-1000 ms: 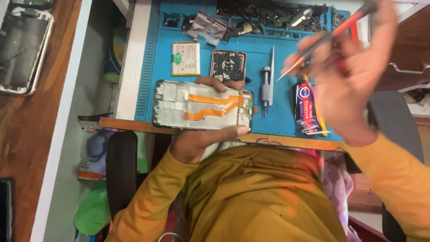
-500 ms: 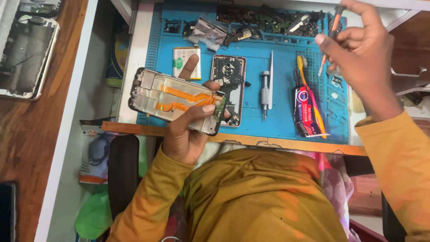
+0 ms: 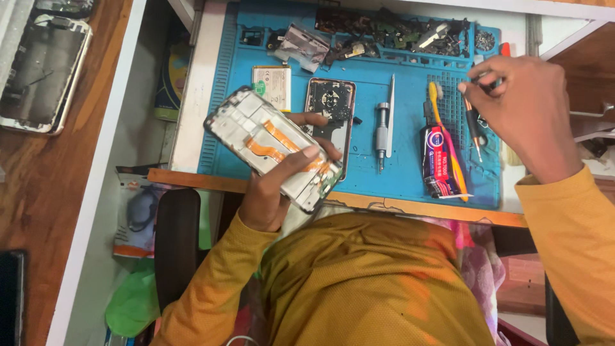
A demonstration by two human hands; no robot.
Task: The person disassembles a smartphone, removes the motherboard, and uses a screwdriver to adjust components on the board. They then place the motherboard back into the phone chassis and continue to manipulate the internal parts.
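Note:
My left hand (image 3: 277, 186) grips an opened phone frame (image 3: 256, 138) with orange flex cables, held tilted above the near left part of the blue work mat (image 3: 407, 176). My thumb lies across the frame's lower end. Over the mat's right side, my right hand (image 3: 522, 112) pinches a thin screwdriver with a red end (image 3: 473, 131), its tip pointing down at the mat. A phone back cover (image 3: 332, 106) lies flat on the mat just behind the frame.
On the mat lie a battery (image 3: 273, 86), a metal screwdriver and tweezers (image 3: 383, 128), a yellow toothbrush (image 3: 445, 138), a glue tube (image 3: 437, 160) and several loose parts along the far edge (image 3: 391, 32). Another opened phone (image 3: 40, 74) rests on the wooden surface at left.
My left hand has turned and lifted the phone frame to the left, now more tilted. My right hand has come down with the screwdriver from mid-air to the mat's right side.

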